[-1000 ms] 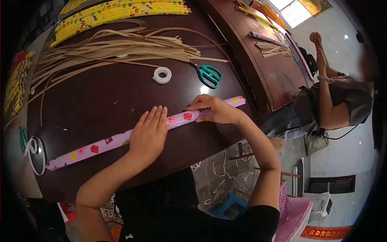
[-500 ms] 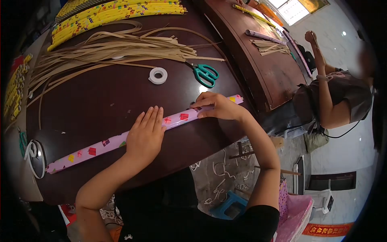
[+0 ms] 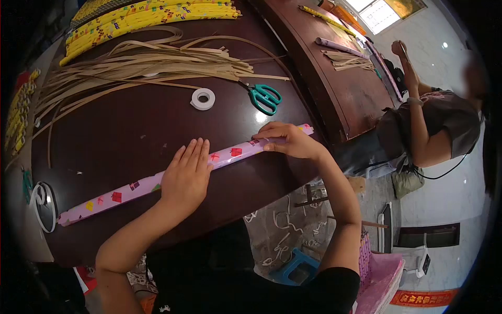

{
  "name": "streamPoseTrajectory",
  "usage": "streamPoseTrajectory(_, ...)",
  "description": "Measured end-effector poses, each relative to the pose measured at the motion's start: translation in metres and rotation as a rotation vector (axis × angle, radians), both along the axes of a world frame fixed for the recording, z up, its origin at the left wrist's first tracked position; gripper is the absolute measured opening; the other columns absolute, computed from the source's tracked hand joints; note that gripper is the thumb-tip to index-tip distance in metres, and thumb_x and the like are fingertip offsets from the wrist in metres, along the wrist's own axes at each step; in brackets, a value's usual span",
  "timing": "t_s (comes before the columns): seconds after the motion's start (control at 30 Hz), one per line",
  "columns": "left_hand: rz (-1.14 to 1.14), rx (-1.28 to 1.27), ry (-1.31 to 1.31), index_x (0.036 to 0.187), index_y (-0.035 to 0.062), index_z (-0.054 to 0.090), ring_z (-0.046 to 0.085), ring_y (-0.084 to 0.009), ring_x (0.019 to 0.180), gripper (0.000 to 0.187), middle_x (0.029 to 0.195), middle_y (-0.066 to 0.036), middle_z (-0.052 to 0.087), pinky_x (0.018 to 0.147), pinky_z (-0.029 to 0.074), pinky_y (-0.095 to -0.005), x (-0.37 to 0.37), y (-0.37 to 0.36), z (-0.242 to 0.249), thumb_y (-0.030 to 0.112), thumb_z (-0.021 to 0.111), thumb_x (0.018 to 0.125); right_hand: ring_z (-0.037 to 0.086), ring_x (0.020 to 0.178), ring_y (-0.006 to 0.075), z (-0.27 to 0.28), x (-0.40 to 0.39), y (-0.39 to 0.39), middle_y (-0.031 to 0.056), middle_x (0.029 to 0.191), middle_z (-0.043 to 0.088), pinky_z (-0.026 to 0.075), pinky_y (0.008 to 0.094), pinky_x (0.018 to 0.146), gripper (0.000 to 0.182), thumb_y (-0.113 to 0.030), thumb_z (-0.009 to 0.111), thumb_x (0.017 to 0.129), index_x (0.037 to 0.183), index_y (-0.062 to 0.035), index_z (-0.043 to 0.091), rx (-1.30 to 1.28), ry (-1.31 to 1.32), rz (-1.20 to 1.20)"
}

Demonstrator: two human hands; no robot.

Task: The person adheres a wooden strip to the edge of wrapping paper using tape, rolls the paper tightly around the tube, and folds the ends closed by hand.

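Observation:
A long, thin roll of pink paper printed with colourful gift boxes [image 3: 117, 197] lies slantwise across the dark table. My left hand [image 3: 184, 175] rests flat on the middle of the roll, its fingers stretched out and close together. Near the far right end, my right hand [image 3: 295, 142] grips the roll from above, thumb on the near side and fingers on the far side. Beyond the hands lie a roll of white tape [image 3: 203, 107] and green-handled scissors [image 3: 255, 97].
Brown flat strips [image 3: 151, 70] spread over the table's far part, with yellow printed rolls [image 3: 157, 20] behind. A white loop of strip [image 3: 37, 206] sits at the left edge. Another person [image 3: 429, 125] stands right of a second table [image 3: 355, 99]. A blue stool [image 3: 293, 266] is below.
My right hand has slid slightly along the pink roll towards its right end. My left hand stays flat on the roll, and the view has shifted a little.

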State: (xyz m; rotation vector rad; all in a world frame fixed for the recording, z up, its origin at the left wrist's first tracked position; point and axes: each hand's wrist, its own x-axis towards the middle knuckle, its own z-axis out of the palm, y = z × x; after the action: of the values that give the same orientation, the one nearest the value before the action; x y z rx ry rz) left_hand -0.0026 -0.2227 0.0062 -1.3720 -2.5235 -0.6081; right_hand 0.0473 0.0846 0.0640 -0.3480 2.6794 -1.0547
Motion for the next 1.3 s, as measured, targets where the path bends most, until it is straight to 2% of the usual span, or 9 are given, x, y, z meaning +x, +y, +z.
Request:
streamPoseTrajectory(0.13, 0.001, -0.021, -0.004, 0.136, -0.0076, 0.048, 0.053, -0.0311, 0.128, 0.046, 0.135, -0.022, 0.056, 0.111, 0.037, -0.0426, 0.0, 0.0, 0.0, 0.018, 0.051, 0.099, 0.061, 0.095, 0.0236, -0.006, -0.006, 0.006, 0.0089, 0.1, 0.065, 0.049, 0.0339, 0.085, 0.031, -0.017, 0.076, 0.083, 0.111, -0.0037, 0.071, -0.031, 0.069, -0.006)
streamPoseTrajectory(0.23, 0.011, 0.004, 0.038, 0.133, -0.0062, 0.052, 0.056, -0.0299, 0.126, 0.045, 0.131, -0.021, 0.059, 0.109, 0.039, -0.0422, 0.0, 0.0, 0.0, 0.021, 0.053, 0.098, 0.061, 0.095, 0.0235, -0.007, -0.008, 0.001, 0.0082, 0.098, 0.065, 0.049, 0.0339, 0.086, 0.03, -0.015, 0.077, 0.081, 0.109, -0.0046, 0.072, 0.019, 0.027, -0.025)
streamPoseTrajectory(0.53, 0.013, 0.016, 0.052, 0.132, -0.0066, 0.052, 0.056, -0.03, 0.125, 0.044, 0.13, -0.021, 0.06, 0.109, 0.04, -0.0428, 0.001, 0.001, 0.002, 0.02, 0.053, 0.097, 0.059, 0.104, 0.0255, -0.003, 0.0, 0.007, 0.0089, 0.111, 0.064, 0.046, 0.0364, 0.093, 0.043, -0.009, 0.077, 0.078, 0.12, -0.0087, 0.069, 0.013, 0.002, 0.011)
streamPoseTrajectory(0.67, 0.013, 0.015, 0.05, 0.132, -0.0069, 0.053, 0.056, -0.0301, 0.125, 0.044, 0.13, -0.021, 0.06, 0.109, 0.04, -0.0428, 0.001, 0.001, 0.002, 0.02, 0.053, 0.097, 0.06, 0.104, 0.0261, 0.002, 0.001, 0.009, 0.0094, 0.112, 0.063, 0.046, 0.0367, 0.094, 0.045, -0.011, 0.079, 0.077, 0.121, -0.0085, 0.068, 0.024, 0.024, 0.034)
streamPoseTrajectory(0.77, 0.007, 0.01, 0.056, 0.132, -0.007, 0.053, 0.056, -0.0301, 0.125, 0.044, 0.13, -0.021, 0.06, 0.109, 0.04, -0.0426, 0.001, 0.001, 0.002, 0.02, 0.053, 0.097, 0.059, 0.104, 0.025, 0.007, -0.001, 0.012, 0.0087, 0.107, 0.064, 0.046, 0.0352, 0.094, 0.044, -0.014, 0.08, 0.078, 0.119, -0.0091, 0.069, -0.061, -0.076, -0.104)
streamPoseTrajectory(0.93, -0.007, -0.026, 0.026, 0.137, -0.0081, 0.047, 0.052, -0.032, 0.129, 0.046, 0.136, -0.022, 0.055, 0.111, 0.038, -0.0439, 0.001, 0.0, 0.0, 0.017, 0.051, 0.099, 0.059, 0.099, 0.0242, -0.005, -0.006, 0.012, 0.0083, 0.099, 0.065, 0.046, 0.035, 0.089, 0.038, -0.02, 0.082, 0.077, 0.112, -0.0078, 0.072, 0.106, 0.024, -0.05)
streamPoseTrajectory(1.03, -0.011, -0.038, 0.021, 0.136, -0.0085, 0.047, 0.052, -0.032, 0.129, 0.045, 0.136, -0.023, 0.055, 0.111, 0.038, -0.0439, 0.0, 0.0, 0.0, 0.017, 0.051, 0.099, 0.059, 0.097, 0.0235, -0.004, -0.002, 0.014, 0.0078, 0.098, 0.064, 0.047, 0.0353, 0.087, 0.039, -0.021, 0.082, 0.076, 0.112, -0.0097, 0.073, 0.1, 0.03, -0.057)
streamPoseTrajectory(1.17, 0.004, -0.009, 0.064, 0.133, -0.0066, 0.052, 0.055, -0.0296, 0.126, 0.044, 0.131, -0.021, 0.06, 0.109, 0.039, -0.0422, 0.0, 0.001, 0.0, 0.02, 0.052, 0.098, 0.059, 0.098, 0.0235, -0.003, 0.0, 0.018, 0.0073, 0.1, 0.063, 0.047, 0.0348, 0.086, 0.042, -0.02, 0.082, 0.075, 0.115, -0.0118, 0.072, 0.098, 0.021, -0.048)
streamPoseTrajectory(1.3, 0.01, -0.011, 0.07, 0.133, -0.007, 0.052, 0.055, -0.0297, 0.127, 0.044, 0.131, -0.021, 0.06, 0.109, 0.039, -0.0424, 0.0, 0.001, -0.001, 0.02, 0.053, 0.098, 0.058, 0.105, 0.0251, 0.003, 0.002, 0.034, 0.008, 0.111, 0.063, 0.045, 0.0345, 0.093, 0.045, -0.02, 0.082, 0.075, 0.118, -0.0087, 0.07, 0.106, -0.071, -0.067)
